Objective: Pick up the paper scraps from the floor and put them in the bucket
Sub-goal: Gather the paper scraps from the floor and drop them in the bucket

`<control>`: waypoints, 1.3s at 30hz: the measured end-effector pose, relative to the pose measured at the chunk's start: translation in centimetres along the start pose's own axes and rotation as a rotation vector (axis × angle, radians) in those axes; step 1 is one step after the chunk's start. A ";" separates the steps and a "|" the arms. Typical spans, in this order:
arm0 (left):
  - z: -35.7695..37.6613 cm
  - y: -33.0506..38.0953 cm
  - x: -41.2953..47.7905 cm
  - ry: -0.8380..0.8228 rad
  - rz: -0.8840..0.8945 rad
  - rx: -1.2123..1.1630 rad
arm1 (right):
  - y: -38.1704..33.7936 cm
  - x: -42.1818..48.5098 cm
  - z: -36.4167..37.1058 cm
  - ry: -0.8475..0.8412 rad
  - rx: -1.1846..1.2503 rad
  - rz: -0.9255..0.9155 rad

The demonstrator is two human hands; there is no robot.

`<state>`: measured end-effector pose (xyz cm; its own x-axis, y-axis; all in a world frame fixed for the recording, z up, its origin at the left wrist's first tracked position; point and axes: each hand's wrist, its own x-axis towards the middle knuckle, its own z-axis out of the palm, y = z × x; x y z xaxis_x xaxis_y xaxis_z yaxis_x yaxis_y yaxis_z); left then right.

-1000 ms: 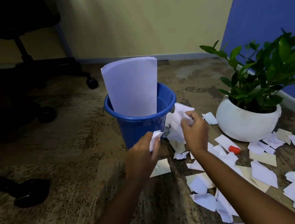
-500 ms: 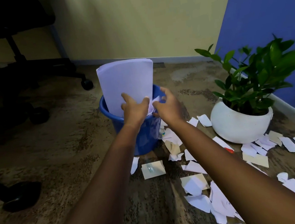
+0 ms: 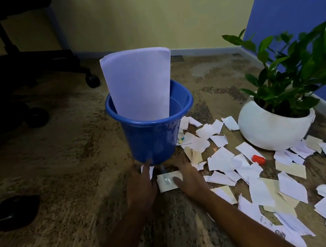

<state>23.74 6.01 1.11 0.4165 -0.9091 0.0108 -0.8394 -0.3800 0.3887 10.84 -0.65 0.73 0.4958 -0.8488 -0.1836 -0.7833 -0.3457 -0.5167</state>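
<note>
A blue bucket [image 3: 153, 137] stands on the floor in the middle, with a large curled white sheet [image 3: 139, 84] sticking up out of it. Several white and cream paper scraps [image 3: 223, 158] lie scattered to its right and toward me. Both hands are down at the floor just in front of the bucket. My left hand [image 3: 140, 184] rests with fingers spread over a small white scrap [image 3: 151, 170] at the bucket's base. My right hand [image 3: 188, 177] lies flat, its thumb on a rectangular scrap [image 3: 166, 182] between the two hands. Neither hand has lifted anything.
A white round pot with a green plant [image 3: 271, 127] stands right of the scraps, by the blue wall. A small orange cap [image 3: 258, 159] lies among the paper. A black office chair base with castors [image 3: 92, 80] is at the back left, and dark shoes [image 3: 16, 212] lie at the left.
Both hands held scraps a second ago, went over the bucket's rim, and have now come down empty to the floor in front of the bucket.
</note>
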 end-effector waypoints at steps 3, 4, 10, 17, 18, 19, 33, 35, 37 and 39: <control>1.2 -0.9 0.9 -0.137 -0.095 -0.007 | -0.5 0.9 0.9 -0.068 -0.082 -0.004; 1.8 -1.3 1.1 -0.178 -0.088 -0.062 | -0.8 1.2 1.0 -0.099 -0.103 -0.008; 2.7 -1.8 2.0 -0.140 -0.098 -0.107 | -1.2 1.3 1.9 -0.177 -0.210 -0.015; 2.3 -0.8 1.8 -0.135 -0.094 -0.333 | -0.7 1.0 1.4 -0.065 0.049 0.018; 2.3 -0.8 1.7 -0.117 -0.104 -0.359 | -0.5 0.9 1.3 -0.069 0.076 0.026; 2.3 -0.7 1.6 -0.093 -0.119 -0.390 | -0.3 0.8 1.2 -0.070 0.115 0.037; -0.3 3.4 -0.3 -0.269 -0.150 -1.031 | -1.3 -0.5 -3.4 -0.128 0.890 0.302; -0.9 3.9 -0.3 -0.254 -0.143 -1.077 | -1.8 -0.6 -4.3 -0.046 0.824 0.288; -1.7 4.4 -0.1 -0.236 -0.149 -1.114 | -2.5 -0.6 -5.7 0.063 0.798 0.279; -2.4 4.8 0.1 -0.204 -0.129 -1.131 | -3.3 -0.6 -7.5 0.257 0.663 0.242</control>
<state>20.62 4.53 5.15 0.3256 -0.9245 -0.1980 0.0409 -0.1954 0.9799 10.30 -2.01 8.86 0.1713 -0.9653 -0.1969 -0.4290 0.1068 -0.8970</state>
